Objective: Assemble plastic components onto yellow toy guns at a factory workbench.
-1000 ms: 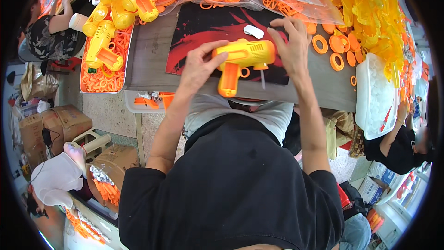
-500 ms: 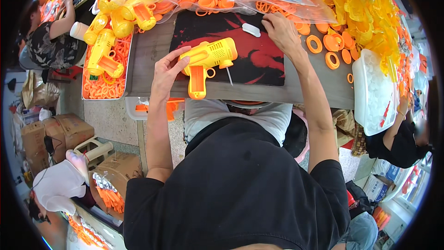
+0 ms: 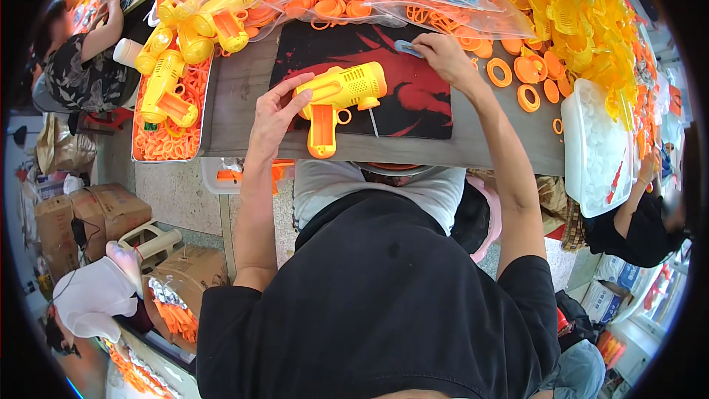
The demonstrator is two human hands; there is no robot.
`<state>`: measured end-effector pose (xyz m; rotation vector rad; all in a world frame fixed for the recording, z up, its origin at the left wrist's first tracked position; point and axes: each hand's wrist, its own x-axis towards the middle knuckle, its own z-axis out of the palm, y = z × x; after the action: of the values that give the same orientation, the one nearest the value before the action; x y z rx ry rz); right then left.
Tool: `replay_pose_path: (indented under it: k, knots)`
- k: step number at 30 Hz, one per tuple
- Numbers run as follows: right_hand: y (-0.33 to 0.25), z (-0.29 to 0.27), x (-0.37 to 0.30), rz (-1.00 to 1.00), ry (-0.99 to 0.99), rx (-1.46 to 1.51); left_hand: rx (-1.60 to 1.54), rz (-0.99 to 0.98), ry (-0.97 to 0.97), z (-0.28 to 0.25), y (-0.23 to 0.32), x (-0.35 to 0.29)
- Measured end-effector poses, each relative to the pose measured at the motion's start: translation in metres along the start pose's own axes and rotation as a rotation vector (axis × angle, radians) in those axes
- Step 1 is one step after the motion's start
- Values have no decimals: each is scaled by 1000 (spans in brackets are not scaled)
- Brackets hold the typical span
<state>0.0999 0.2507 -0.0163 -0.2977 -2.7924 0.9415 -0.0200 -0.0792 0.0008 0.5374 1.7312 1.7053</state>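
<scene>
A yellow toy gun body with an orange-lined open handle is gripped at its rear by my left hand, thumb on its side. From a knob under its front hangs a thin pale rod or wire. My right hand pinches a small, oblong, pale blue-white piece above the far right part of the black and red mat. What exactly that piece is I cannot make out. The gun is over the mat's left half, its handle toward me.
More yellow toy gun bodies lie on a tray of orange parts at the left. Orange rings and discs are strewn at the right, beside a white tub of translucent pieces. Bags of parts line the back. Other people sit nearby.
My right hand has taken hold of the small piece that lay on the mat. My left hand, with the toy gun body, has shifted slightly right.
</scene>
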Motion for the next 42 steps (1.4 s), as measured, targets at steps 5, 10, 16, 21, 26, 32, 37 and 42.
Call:
replay_pose_path:
  k: [5,10,16,21,26,32,37,42]
  knots:
    - [-4,-17,-14,167,72,-112,61,-11,-55,17,0,13]
    - [-9,-20,-36,75,242,-96,66,28,-47,28,-4,20]
    - [-15,-7,-30,-10,220,-53,46,43,-49,27,-7,18]
    - [1,4,0,-288,167,-270,27,44,-49,30,-6,17]
    - [8,-5,-8,-325,169,-266,21,66,-56,33,-7,22]
    - [11,-14,-33,150,387,33,37,98,-148,59,-11,45]
    - [16,-15,-39,265,406,43,42,121,-172,71,-14,49]
    - [24,-25,-47,263,497,266,298,457,-57,73,-15,47]
